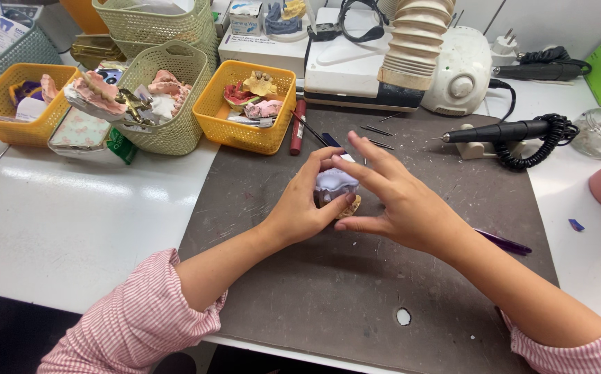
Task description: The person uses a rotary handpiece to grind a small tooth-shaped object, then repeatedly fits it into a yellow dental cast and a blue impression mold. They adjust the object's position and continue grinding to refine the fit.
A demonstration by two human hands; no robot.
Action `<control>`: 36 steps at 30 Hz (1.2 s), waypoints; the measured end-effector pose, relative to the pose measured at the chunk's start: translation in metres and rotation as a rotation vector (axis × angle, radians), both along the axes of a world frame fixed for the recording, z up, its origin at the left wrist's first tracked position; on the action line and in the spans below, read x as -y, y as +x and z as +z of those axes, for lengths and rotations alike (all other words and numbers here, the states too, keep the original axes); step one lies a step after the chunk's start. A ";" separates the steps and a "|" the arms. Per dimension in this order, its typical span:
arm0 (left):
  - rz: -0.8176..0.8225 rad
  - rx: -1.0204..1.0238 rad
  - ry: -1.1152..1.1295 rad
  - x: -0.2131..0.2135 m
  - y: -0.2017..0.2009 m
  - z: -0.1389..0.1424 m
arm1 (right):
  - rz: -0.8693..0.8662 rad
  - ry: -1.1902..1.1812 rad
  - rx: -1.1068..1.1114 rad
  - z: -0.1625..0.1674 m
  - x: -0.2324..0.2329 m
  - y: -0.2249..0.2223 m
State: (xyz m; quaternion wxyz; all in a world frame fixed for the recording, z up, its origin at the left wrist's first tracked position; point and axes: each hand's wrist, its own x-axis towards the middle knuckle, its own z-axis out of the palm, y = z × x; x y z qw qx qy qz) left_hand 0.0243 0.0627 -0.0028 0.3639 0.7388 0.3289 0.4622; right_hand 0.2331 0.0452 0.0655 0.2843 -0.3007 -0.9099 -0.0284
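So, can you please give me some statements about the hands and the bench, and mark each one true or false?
1. Both hands hold a pale purple dental model over the dark mat. True.
2. The left hand holds the black handpiece. False: the handpiece lies on its rest, untouched.
3. The yellow basket behind the mat holds dental casts. True.
4. The red pen lies in the right hand. False: the red pen lies on the mat beside the basket.
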 end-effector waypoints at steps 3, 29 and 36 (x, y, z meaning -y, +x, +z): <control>0.016 0.005 -0.051 0.004 -0.001 0.003 | -0.070 -0.441 -0.038 -0.002 0.000 -0.003; 0.047 0.117 0.053 0.020 0.002 0.013 | -0.107 -0.654 -0.263 0.032 0.009 0.003; -0.040 0.036 0.092 0.039 0.001 0.022 | -0.093 -0.947 -0.235 0.024 0.007 -0.004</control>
